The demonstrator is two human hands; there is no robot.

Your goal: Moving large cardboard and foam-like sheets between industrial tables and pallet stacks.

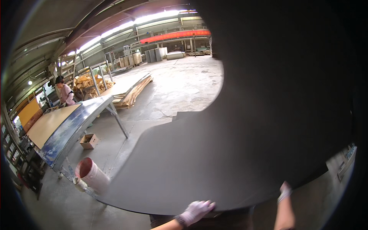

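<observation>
A very large dark grey sheet (pixel 176 165) spreads in front of me. On the right it rises in a dark mass that hides much of the view. Wearing a white glove, my left hand (pixel 196 212) grips the sheet's near edge, fingers on top and thumb hidden. My right hand (pixel 284 191), also gloved and slightly blurred, closes on the same edge farther right. What lies under the sheet is mostly hidden.
A reddish-white bucket (pixel 92 174) stands beside the sheet's left end, near a cardboard box (pixel 89 141). Beyond is a long blue-stained table (pixel 73 126) with a tan board (pixel 53 124). Another person (pixel 65 92) stands there. Stacked sheets (pixel 132 92) lie farther back.
</observation>
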